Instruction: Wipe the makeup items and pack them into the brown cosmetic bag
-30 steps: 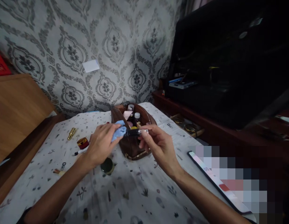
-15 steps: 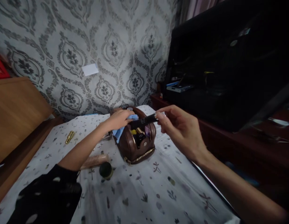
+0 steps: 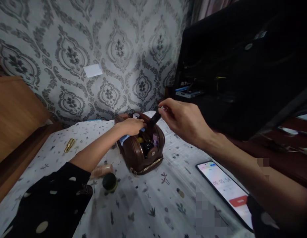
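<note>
A brown leather cosmetic bag stands open on a table covered with a patterned white cloth; small bottles and tubes show inside it. My left hand rests on the bag's top edge, fingers closed on a light blue cloth. My right hand pinches the silver end of a slim black tube, which points down and left into the bag's mouth.
A phone with a lit screen lies at the right edge of the table. A round dark-lidded jar and a beige tube lie left of the bag, a gold item farther left. Dark cabinet at right, wooden panel at left.
My left hand moved with the blue cloth from in front of the bag onto its top edge. My right hand lifted and tilted the black tube down toward the bag's opening.
</note>
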`<state>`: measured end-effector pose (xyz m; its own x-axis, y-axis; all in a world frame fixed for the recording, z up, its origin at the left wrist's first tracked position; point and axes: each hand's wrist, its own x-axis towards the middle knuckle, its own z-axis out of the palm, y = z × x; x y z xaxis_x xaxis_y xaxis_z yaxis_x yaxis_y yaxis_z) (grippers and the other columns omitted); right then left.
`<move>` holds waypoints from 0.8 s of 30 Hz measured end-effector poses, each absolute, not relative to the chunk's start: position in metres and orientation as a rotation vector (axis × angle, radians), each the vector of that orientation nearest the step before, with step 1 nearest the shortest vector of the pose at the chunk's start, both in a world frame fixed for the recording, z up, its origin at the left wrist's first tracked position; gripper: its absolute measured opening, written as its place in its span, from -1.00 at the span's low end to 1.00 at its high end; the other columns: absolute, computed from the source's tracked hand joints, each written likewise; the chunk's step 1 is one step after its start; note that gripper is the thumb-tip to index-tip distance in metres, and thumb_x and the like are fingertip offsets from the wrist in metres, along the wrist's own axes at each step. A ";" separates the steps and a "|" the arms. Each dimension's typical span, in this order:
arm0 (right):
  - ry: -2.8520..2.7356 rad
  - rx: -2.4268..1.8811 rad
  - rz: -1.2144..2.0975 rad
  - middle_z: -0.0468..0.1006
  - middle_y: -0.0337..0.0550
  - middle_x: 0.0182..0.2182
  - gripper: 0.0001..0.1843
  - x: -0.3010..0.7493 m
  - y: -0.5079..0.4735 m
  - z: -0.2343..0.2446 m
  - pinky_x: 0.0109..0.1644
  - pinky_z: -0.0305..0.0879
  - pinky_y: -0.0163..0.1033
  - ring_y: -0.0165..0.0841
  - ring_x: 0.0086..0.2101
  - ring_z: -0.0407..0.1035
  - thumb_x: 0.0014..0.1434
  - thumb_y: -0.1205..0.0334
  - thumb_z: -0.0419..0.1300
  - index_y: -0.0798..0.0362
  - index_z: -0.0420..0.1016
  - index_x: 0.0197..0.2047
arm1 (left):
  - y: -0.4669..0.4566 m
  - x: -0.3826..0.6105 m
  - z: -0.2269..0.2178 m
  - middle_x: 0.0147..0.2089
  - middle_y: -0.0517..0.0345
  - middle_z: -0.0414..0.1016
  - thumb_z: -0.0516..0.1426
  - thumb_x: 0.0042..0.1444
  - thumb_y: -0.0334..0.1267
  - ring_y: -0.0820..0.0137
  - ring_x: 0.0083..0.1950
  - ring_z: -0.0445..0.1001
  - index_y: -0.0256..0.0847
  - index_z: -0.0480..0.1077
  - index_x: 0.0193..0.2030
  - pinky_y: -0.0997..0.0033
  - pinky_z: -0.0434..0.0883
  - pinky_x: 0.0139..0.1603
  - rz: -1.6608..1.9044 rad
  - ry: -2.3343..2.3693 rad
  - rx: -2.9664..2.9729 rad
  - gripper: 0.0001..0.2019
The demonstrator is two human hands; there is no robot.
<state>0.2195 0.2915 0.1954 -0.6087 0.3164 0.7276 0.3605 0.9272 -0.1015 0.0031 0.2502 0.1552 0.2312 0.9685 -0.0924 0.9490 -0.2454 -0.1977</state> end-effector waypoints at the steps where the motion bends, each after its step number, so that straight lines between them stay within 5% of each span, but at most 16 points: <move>1: -2.309 -0.502 -0.104 0.61 -0.06 -0.32 -0.77 0.215 0.293 0.196 -0.36 0.17 -0.24 -0.26 -0.37 0.46 0.32 0.20 0.05 0.08 0.49 -0.11 | 0.250 0.002 0.154 0.15 0.03 0.51 0.04 0.08 -0.51 0.28 0.04 0.52 -0.10 0.46 0.11 0.40 0.39 -0.04 0.284 -1.868 -2.383 -0.52; 17: -2.899 -0.669 -0.393 0.63 0.19 -0.15 -0.71 0.146 0.304 0.208 -0.15 0.39 -0.15 -0.05 -0.09 0.55 0.35 0.27 0.03 0.17 0.56 -0.09 | 0.237 0.001 0.145 0.07 -0.06 0.55 0.11 0.09 -0.52 0.25 0.05 0.54 -0.20 0.55 0.00 0.36 0.42 0.06 0.159 -1.885 -2.327 -0.63; 24: -2.968 -0.643 -0.391 0.59 0.23 -0.02 -0.56 0.113 0.318 0.198 -0.01 0.43 -0.13 -0.05 0.04 0.49 0.28 0.25 0.14 0.18 0.40 0.19 | 0.232 0.009 0.149 0.10 -0.08 0.52 0.10 0.12 -0.49 0.19 0.07 0.54 -0.15 0.53 0.07 0.31 0.47 -0.02 0.317 -1.917 -2.230 -0.60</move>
